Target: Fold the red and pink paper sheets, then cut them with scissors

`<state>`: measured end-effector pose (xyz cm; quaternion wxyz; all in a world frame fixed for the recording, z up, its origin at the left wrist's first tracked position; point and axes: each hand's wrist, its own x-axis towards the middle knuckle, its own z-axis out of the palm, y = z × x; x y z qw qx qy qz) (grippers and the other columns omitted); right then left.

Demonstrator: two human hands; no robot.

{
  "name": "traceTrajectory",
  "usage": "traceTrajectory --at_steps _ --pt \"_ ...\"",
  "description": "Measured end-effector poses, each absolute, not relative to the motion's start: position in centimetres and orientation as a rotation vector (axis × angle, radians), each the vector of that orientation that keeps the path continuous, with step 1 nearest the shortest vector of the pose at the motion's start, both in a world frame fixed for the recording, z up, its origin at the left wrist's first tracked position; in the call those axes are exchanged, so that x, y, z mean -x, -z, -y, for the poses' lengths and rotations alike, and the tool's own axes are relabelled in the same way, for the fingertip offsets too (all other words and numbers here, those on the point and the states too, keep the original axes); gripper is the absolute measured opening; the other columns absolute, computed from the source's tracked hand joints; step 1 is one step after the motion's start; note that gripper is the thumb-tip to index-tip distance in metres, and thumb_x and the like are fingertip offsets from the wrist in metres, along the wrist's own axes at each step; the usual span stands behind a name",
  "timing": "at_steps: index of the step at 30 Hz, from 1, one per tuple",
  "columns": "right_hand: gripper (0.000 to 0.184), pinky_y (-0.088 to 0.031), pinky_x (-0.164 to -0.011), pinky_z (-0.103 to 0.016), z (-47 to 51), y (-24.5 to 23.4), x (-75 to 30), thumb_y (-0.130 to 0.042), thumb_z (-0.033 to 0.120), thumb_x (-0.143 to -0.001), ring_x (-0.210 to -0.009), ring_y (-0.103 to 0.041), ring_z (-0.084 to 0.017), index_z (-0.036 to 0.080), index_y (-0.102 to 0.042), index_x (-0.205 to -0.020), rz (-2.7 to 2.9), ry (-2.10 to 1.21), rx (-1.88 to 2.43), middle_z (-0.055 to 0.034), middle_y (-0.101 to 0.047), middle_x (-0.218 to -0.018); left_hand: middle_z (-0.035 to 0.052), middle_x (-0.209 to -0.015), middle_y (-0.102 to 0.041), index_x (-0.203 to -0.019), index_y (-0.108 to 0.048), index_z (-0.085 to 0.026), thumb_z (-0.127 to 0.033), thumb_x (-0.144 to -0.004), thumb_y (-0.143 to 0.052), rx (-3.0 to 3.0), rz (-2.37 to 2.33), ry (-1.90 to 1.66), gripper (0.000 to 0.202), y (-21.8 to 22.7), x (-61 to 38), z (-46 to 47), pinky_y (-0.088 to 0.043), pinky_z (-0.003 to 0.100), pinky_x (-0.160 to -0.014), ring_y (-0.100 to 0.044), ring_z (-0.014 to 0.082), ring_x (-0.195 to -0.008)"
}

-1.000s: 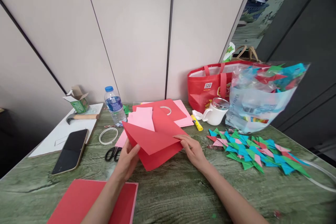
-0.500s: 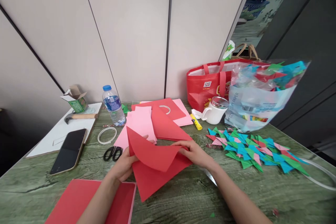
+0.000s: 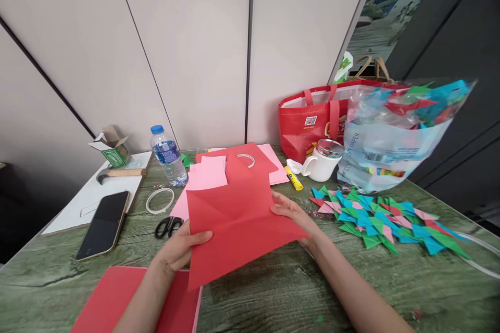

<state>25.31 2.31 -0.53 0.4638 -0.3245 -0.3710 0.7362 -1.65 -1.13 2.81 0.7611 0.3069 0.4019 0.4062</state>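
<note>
One red sheet (image 3: pixel 238 234), long axis crosswise between hands (image 3: pixel 177 247) (image 3: pixel 292 213), points a corner right.

Left fingers (image 3: pixel 201 238) and right fingers (image 3: pixel 282 211) hold a red sheet (image 3: pixel 238 234).

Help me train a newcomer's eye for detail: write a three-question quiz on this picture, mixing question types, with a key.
1. True or false: the left hand and the right hand are both touching the same red sheet.

2. Multiple choice: which tool lies on the white board?
A) scissors
B) hammer
C) glue stick

3. Fill in the blank: the bottle is closed with a ____ cap.

Key:
1. True
2. B
3. blue
</note>
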Motion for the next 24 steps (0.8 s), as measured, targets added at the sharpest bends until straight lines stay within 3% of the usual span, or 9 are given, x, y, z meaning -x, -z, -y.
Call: traceTrajectory --at_steps 3,7,9,13,16,20,24 --pt "0.051 -0.050 -0.072 -0.031 -2.4 0.9 -25.4 -0.067 0.032 -0.071 -0.086 -0.064 -0.018 0.032 -0.046 -0.118 0.952 -1.687 0.774 -0.0025 -0.063 -0.111 0.0128 -0.084 -0.072 -0.088 -0.066 -0.009 -0.006 -0.057 -0.074 -0.604 -0.969 -0.925 0.032 -2.8 1.9 0.7 -0.055 0.035 -0.071 -0.068 0.0257 -0.074" --pt "0.028 -0.049 -0.076 -0.027 -2.4 1.2 -26.3 -0.063 0.033 -0.075 -0.100 -0.058 -0.018 0.026 -0.062 -0.102 1.273 -1.598 0.853 -0.0032 -0.049 -0.127 0.0106 -0.070 -0.072 -0.079 -0.067 -0.007 -0.004 -0.057 -0.070 -0.572 -1.017 -0.943 0.022 -2.7 2.1 0.2 -0.055 0.033 -0.066 -0.068 0.0239 -0.063" --pt "0.032 -0.047 -0.084 -0.030 -2.3 0.9 -26.8 -0.066 0.031 -0.072 -0.108 -0.052 -0.020 0.025 -0.062 -0.104 1.487 -1.609 0.832 -0.0037 -0.047 -0.129 0.0095 -0.065 -0.071 -0.075 -0.068 -0.007 -0.003 -0.058 -0.068 -0.566 -1.017 -0.923 0.017 -2.7 2.1 0.2 -0.055 0.032 -0.065 -0.068 0.0231 -0.060" --pt "0.050 -0.046 -0.087 -0.034 -2.0 0.0 -26.8 -0.073 0.029 -0.064 -0.107 -0.053 -0.022 0.026 -0.059 -0.111 1.745 -1.552 0.831 -0.0058 -0.052 -0.121 0.0117 -0.067 -0.072 -0.074 -0.067 -0.007 -0.002 -0.058 -0.067 -0.565 -0.986 -0.873 0.018 -2.8 1.7 0.5 -0.054 0.032 -0.062 -0.068 0.0249 -0.061" --pt "0.034 -0.046 -0.084 -0.035 -1.9 0.1 -26.4 -0.074 0.033 -0.062 -0.095 -0.059 -0.024 0.021 -0.069 -0.093 1.761 -1.412 0.902 -0.0069 -0.063 -0.101 0.0128 -0.069 -0.072 -0.076 -0.067 -0.007 -0.002 -0.060 -0.067 -0.601 -0.940 -0.853 0.016 -2.6 1.5 0.7 -0.053 0.032 -0.060 -0.068 0.0251 -0.060" --pt "0.019 -0.048 -0.077 -0.037 -2.2 1.5 -25.4 -0.075 0.037 -0.060 -0.077 -0.063 -0.023 0.019 -0.071 -0.065 1.460 -1.292 0.945 -0.0034 -0.069 -0.075 0.0154 -0.093 -0.070 -0.095 -0.066 -0.011 -0.013 -0.065 -0.069 -0.671 -0.778 -0.844 0.030 -2.1 1.4 0.7 -0.051 0.041 -0.075 -0.065 0.0322 -0.087" --pt "0.019 -0.048 -0.077 -0.040 -2.7 2.6 -24.6 -0.075 0.036 -0.060 -0.073 -0.063 -0.023 0.020 -0.072 -0.069 1.099 -1.290 0.955 -0.0022 -0.071 -0.074 0.0131 -0.124 -0.056 -0.125 -0.048 -0.025 -0.045 -0.073 -0.061 -0.708 -0.527 -0.934 0.057 -2.3 1.0 0.6 -0.039 0.058 -0.089 -0.046 0.0371 -0.116"
